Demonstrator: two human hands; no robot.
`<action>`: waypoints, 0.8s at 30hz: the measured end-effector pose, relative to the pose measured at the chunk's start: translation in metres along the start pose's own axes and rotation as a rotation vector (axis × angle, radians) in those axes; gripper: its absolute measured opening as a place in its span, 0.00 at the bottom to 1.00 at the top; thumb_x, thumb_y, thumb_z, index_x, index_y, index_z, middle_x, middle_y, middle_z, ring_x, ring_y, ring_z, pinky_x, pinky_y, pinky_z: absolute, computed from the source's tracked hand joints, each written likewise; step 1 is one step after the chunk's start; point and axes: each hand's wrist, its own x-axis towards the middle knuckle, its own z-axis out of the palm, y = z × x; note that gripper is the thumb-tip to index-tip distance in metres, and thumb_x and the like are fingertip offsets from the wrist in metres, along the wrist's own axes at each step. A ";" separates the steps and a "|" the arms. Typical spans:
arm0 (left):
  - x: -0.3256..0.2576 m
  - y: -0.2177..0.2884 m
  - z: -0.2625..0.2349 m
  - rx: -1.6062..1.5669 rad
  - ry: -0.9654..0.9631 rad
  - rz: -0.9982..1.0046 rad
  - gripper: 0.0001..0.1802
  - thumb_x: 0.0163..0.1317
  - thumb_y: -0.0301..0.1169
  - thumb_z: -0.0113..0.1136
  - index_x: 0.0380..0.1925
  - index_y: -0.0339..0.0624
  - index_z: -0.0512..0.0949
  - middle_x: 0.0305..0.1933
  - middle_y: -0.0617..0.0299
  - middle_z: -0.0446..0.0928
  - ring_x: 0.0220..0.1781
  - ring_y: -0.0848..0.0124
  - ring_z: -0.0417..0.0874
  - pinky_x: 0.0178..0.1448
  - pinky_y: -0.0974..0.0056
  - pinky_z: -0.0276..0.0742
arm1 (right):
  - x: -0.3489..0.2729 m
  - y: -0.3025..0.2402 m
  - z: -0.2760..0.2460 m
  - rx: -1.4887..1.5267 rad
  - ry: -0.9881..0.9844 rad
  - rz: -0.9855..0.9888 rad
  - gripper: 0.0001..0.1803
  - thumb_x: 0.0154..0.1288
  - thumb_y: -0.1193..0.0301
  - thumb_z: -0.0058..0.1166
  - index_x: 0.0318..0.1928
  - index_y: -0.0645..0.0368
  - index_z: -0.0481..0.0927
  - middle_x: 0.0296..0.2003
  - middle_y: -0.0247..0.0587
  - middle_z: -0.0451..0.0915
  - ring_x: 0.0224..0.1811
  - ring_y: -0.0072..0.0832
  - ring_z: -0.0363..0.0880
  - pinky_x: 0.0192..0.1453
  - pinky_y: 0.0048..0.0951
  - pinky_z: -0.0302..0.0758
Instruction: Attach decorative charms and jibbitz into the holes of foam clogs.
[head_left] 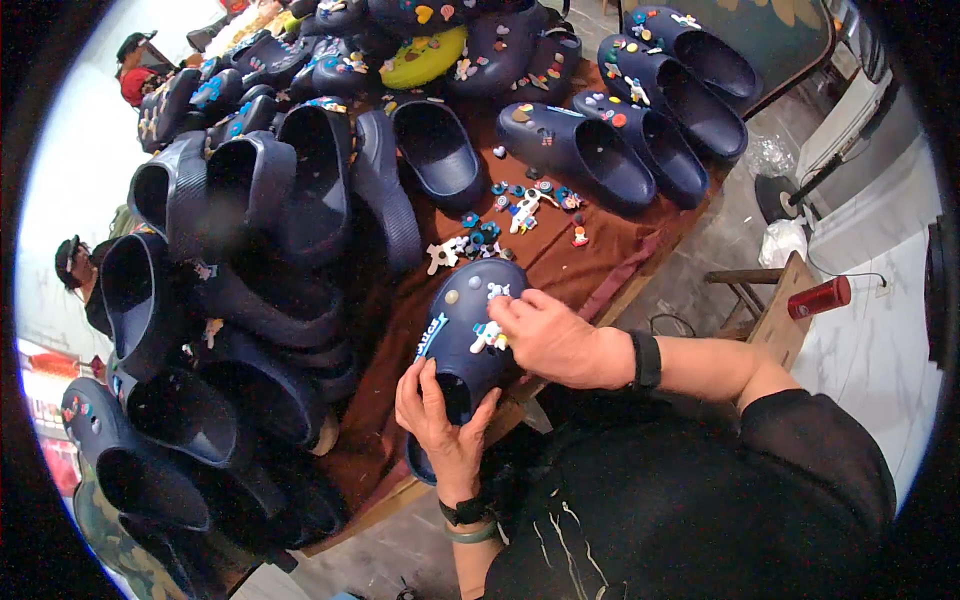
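Head view: looks like we're fitting charms on the navy clog [461,335] at the tabletop's [385,395] near edge; next push calls for steady bracing. Our left hand [442,425] grips around its opening, fingers partly spread; right hand's [562,342] are bunched at a small charm [498,290], can't tell if pinching it.

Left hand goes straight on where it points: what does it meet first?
Likely the long blue lettered charm on the navy rounded clog, just ahead of the left hand; depth unclear.
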 end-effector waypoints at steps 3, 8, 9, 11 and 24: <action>-0.001 -0.001 -0.001 0.002 -0.008 0.004 0.45 0.48 0.44 0.77 0.65 0.43 0.68 0.66 0.52 0.67 0.69 0.52 0.66 0.71 0.48 0.55 | -0.008 0.006 0.008 0.569 0.256 0.348 0.14 0.57 0.76 0.56 0.45 0.65 0.82 0.44 0.45 0.76 0.44 0.43 0.77 0.48 0.38 0.76; -0.002 -0.001 0.000 -0.012 -0.001 0.015 0.45 0.47 0.44 0.77 0.65 0.43 0.68 0.66 0.53 0.67 0.68 0.52 0.66 0.71 0.49 0.55 | -0.011 0.004 0.019 0.841 0.412 0.491 0.11 0.62 0.74 0.60 0.46 0.58 0.83 0.42 0.45 0.78 0.46 0.43 0.79 0.50 0.38 0.78; -0.002 -0.001 0.000 -0.012 0.000 0.011 0.44 0.47 0.44 0.77 0.64 0.42 0.69 0.65 0.53 0.68 0.68 0.52 0.66 0.71 0.49 0.55 | -0.011 0.002 0.020 0.864 0.446 0.503 0.11 0.62 0.75 0.60 0.46 0.59 0.82 0.42 0.46 0.79 0.47 0.43 0.79 0.50 0.38 0.78; -0.002 -0.001 0.000 -0.005 0.007 0.020 0.44 0.47 0.44 0.77 0.64 0.42 0.69 0.65 0.53 0.68 0.68 0.52 0.66 0.71 0.49 0.56 | -0.012 -0.003 0.022 0.888 0.482 0.511 0.11 0.62 0.75 0.60 0.46 0.59 0.82 0.43 0.46 0.79 0.48 0.44 0.79 0.51 0.38 0.78; -0.001 -0.001 -0.001 -0.008 -0.004 0.019 0.44 0.48 0.43 0.77 0.64 0.41 0.69 0.65 0.52 0.68 0.68 0.51 0.65 0.71 0.48 0.56 | -0.017 -0.013 0.016 1.131 0.332 0.645 0.13 0.61 0.80 0.61 0.47 0.60 0.79 0.41 0.46 0.78 0.40 0.42 0.80 0.43 0.34 0.78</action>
